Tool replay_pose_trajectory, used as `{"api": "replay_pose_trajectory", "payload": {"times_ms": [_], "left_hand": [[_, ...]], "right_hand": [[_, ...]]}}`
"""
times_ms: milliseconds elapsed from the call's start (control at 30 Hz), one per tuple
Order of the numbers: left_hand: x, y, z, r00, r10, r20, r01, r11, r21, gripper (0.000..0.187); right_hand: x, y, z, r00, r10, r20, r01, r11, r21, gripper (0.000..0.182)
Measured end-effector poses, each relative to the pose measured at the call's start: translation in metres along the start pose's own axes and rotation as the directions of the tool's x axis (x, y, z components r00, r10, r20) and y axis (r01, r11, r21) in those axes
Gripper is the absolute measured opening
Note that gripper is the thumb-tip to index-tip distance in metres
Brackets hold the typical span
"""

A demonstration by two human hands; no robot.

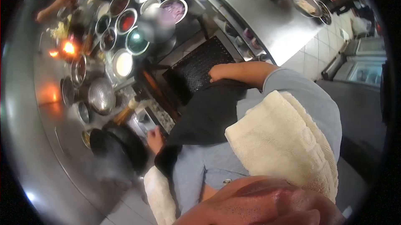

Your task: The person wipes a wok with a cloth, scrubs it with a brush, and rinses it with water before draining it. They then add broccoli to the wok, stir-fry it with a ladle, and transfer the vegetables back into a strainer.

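Broadly, the hazards run from the steel desk (54,149), which carries lit burners and crowded pots, down to the hands.

1. The towel (284,145) is draped loose over the shoulder. If the person leans toward the stove, it could slide off toward the heat.
2. The apron (209,112) hangs close to the desk edge, and a splash from the pan would land on it.
3. The wok (119,149) sits at the near edge of the desk with haze rising off it. A jolt could tip hot contents toward the body.
4. The open sauce bowls (125,21) stand packed rim to rim, so a stray elbow could upset them.
5. The flame (69,48) burns beside another person's arm (56,4), which risks a burn.
6. The left hand (156,139) is at the wok's rim with its fingers curled. I cannot tell whether they grip a handle, and a poor hold would let the wok slip.
7. The right hand (221,72) lies on the apron, fingers flat and empty, well away from the wok, so it offers no support.
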State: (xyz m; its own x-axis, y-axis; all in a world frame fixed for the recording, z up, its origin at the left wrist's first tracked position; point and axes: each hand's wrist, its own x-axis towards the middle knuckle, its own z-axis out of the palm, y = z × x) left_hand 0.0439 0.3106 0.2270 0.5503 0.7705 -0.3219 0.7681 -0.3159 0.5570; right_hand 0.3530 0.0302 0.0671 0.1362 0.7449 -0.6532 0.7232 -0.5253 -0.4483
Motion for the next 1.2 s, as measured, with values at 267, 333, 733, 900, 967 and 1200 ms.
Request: {"api": "replay_pose_trajectory", "payload": {"times_ms": [267, 333, 733, 900, 967, 1200], "left_hand": [[0.009, 0.149, 0.091, 0.859, 0.324, 0.398, -0.255, 0.942, -0.216, 0.025], [0.017, 0.171, 0.092, 0.827, 0.272, 0.492, -0.154, 0.951, -0.267, 0.019], [0.004, 0.266, 0.09, 0.53, 0.547, 0.648, -0.113, 0.803, -0.585, 0.036], [-0.029, 0.206, 0.071, 0.78, 0.421, 0.463, -0.007, 0.746, -0.666, 0.038], [-0.043, 0.169, 0.059, 0.836, 0.375, 0.4, 0.02, 0.708, -0.706, 0.037], [-0.097, 0.078, 0.036, 0.984, 0.17, 0.056, -0.045, 0.539, -0.841, 0.034]], "right_hand": [[-0.068, 0.043, -0.023, 0.981, 0.149, -0.121, -0.119, 0.966, 0.229, 0.05], [-0.068, 0.069, -0.007, 0.982, 0.159, -0.102, -0.129, 0.959, 0.253, 0.049], [-0.087, 0.105, -0.016, 0.991, -0.009, -0.132, 0.049, 0.953, 0.3, 0.037], [-0.052, 0.077, -0.074, 0.97, -0.187, 0.157, 0.175, 0.981, 0.088, 0.036], [-0.014, 0.053, -0.086, 0.936, -0.223, 0.274, 0.246, 0.968, -0.051, 0.036], [0.105, -0.064, -0.102, 0.832, -0.448, 0.328, 0.537, 0.797, -0.275, 0.032]]}}
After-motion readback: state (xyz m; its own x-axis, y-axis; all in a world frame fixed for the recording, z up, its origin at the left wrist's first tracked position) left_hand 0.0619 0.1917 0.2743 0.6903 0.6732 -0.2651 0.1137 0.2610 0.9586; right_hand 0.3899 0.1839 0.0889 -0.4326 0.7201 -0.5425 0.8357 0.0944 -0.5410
